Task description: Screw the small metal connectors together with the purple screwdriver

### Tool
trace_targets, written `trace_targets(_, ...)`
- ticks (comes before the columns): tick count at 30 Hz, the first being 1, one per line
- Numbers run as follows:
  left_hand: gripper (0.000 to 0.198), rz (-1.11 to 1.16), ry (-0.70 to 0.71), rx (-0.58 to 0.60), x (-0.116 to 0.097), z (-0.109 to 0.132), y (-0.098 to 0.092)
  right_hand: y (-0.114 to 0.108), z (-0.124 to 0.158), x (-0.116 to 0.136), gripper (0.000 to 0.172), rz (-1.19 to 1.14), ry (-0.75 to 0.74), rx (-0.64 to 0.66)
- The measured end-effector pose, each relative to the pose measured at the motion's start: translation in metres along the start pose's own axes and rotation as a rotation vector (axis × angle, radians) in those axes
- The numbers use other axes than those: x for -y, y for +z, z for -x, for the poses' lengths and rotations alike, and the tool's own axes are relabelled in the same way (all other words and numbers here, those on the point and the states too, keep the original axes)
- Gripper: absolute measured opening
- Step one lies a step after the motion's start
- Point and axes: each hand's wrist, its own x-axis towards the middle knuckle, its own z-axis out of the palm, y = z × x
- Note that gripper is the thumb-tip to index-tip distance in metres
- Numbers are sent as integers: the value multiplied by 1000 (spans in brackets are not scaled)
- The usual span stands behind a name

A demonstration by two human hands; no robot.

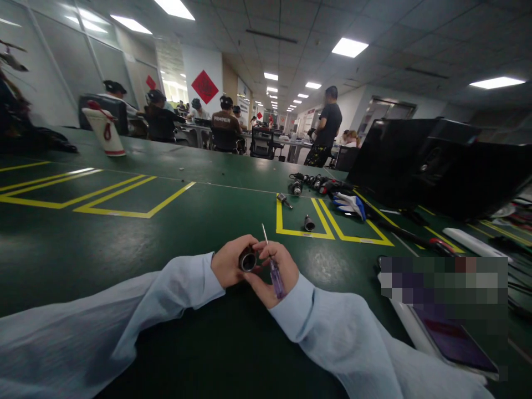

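Note:
Just above the green table, my left hand is wrapped round a short hollow metal cylinder, its open end turned toward me. My right hand grips a screwdriver with a see-through purple handle, its thin shaft pointing up and away. The fingers of my right hand also reach to the cylinder's side, and the two hands meet there. Beyond them, inside a yellow taped box, lie a cone-shaped metal piece and a small metal part with a thin stem.
Several metal parts lie farther back, beside a white and blue glove. Black monitors stand at the right. A phone-like device lies near my right arm. A paper cup stands far left. Several people sit beyond; one person stands.

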Motion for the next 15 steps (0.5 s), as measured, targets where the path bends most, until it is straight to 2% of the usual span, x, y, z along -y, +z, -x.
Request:
trace_targets(2,23,-7,-21,30,-1,-2,3,1,-2,-7,35,142,-69,62)
trace_targets(4,28,-1,-25,44,-1,-3,5,1,-3,-12,30,241,-123,112)
trace_targets(8,34,39,4,49,-1,-3,6,-1,-7,-18,21,284,-255,132)
trace_targets(10,40,-17,64,-27,0,-4,3,-5,-12,-22,19,289,-273,60)
trace_targets(12,49,-108,99,-142,2,-5,0,-14,-21,-30,17,310,-231,-54)
trace_targets(13,52,-144,95,-183,3,-5,-1,-21,-26,-35,16,329,-194,-108)
trace_targets(15,52,-174,58,-196,5,-6,-2,-39,-38,-49,17,416,-14,-273)
